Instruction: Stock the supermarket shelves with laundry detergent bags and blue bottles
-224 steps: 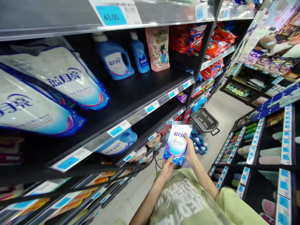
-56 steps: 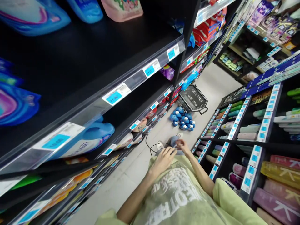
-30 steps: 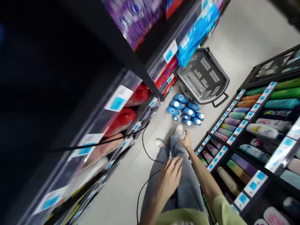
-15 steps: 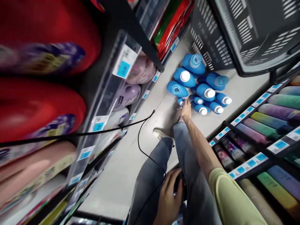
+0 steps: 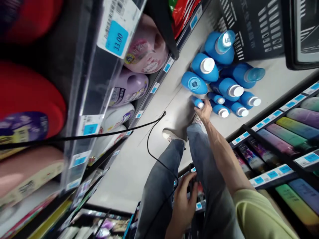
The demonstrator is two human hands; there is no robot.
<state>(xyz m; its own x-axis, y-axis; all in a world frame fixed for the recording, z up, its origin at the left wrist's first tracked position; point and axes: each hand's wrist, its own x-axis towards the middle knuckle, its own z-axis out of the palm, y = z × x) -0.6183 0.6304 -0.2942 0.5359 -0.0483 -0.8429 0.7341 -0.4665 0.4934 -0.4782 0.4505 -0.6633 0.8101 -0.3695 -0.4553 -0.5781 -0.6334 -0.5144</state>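
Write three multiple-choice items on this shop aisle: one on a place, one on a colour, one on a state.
1. Where do the blue plastic bottles stand?
A. on the pale floor
B. on the top shelf
C. inside the basket

2. What colour is the slotted plastic basket behind them?
A. yellow
B. dark grey
C. white

3. What is the right hand doing?
A. resting flat on the floor
B. gripping the small blue white-capped bottle
C. holding a price tag

Answers:
1 A: the bottles are grouped on the floor between the shelving.
2 B: its slotted wall is dark grey.
3 B: its fingers close round the nearest small bottle, while the left hand rests by the knee.
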